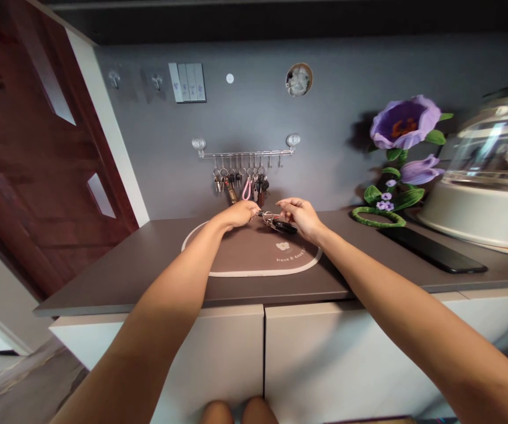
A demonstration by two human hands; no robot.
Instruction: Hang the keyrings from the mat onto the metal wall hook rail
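Observation:
Between my hands, above the brown mat (245,253), hangs a bunch of keys (284,226) with a ring and a black fob. My left hand (240,214) pinches a small dark end of the bunch. On the other side, the fingers of my right hand (300,217) are closed on a thin reddish part by the ring. Exactly how the fingers grip these parts is too small to make out. Behind them, a clear hook rail (249,155) on the grey wall carries several hanging key sets (236,179), one with a pink strap (246,188).
To the right lies a black phone (432,249), beside a purple fabric flower (406,126) with a green ring base. A white appliance with a clear dome (478,206) stands at the far right. A dark shelf (280,23) overhangs the counter (116,259).

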